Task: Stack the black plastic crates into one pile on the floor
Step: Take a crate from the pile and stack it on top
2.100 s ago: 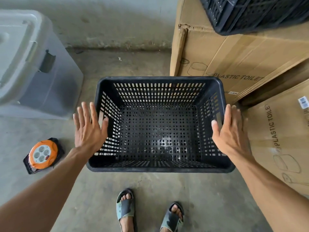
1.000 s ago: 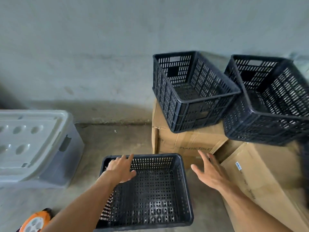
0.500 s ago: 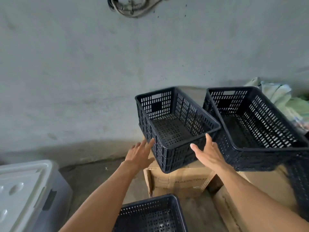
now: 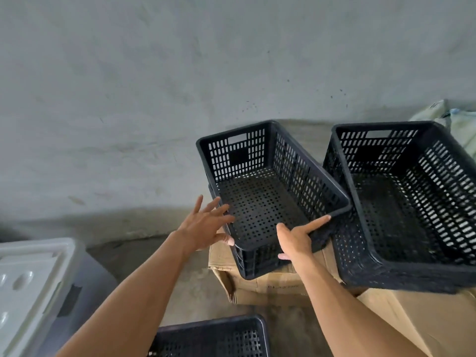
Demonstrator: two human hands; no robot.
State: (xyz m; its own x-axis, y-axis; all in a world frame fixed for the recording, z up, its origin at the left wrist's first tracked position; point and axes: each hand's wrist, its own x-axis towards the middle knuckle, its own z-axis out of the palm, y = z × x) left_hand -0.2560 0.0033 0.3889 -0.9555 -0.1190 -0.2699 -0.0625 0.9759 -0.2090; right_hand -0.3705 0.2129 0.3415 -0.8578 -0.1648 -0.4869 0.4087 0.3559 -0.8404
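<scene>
A black perforated crate sits tilted on a cardboard box. My left hand is at its near-left rim, fingers spread and just touching it. My right hand grips the near rim, thumb over the edge and index finger lying along it. To the right a second black crate rests on another box, against the first. A third black crate stands on the floor below my arms, only its far end in view.
A grey storage bin with a pale lid stands on the floor at the left. A larger cardboard box fills the lower right. Pale sacks lie behind the right crate. A concrete wall runs close behind everything.
My hands left the floor crate and rose to the crate on the box. The left hand now touches its left rim and the right hand has closed on its near rim.
</scene>
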